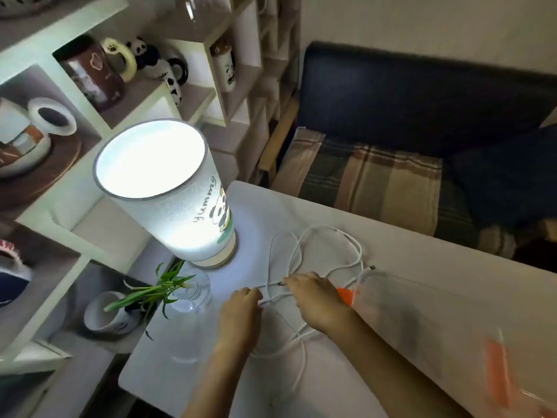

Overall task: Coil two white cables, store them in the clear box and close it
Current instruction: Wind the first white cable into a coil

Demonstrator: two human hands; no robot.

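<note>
Loose white cables (328, 233) sprawl in tangled loops over the white table (422, 257), from the lamp's base down toward the front edge. My left hand (241, 312) pinches a cable strand near one plug end. Just to its right, my right hand (316, 300) rests on the same strands with its fingers curled over them. The clear box (428, 327) with orange latches lies to the right of my right hand, blurred; whether its lid is open or closed I cannot tell.
A lit table lamp (168, 194) stands at the table's back left. A glass vase with green shoots (187, 291) sits at the left edge. Shelves with mugs (99, 73) fill the left. A dark sofa with a striped blanket (376, 182) lies behind the table.
</note>
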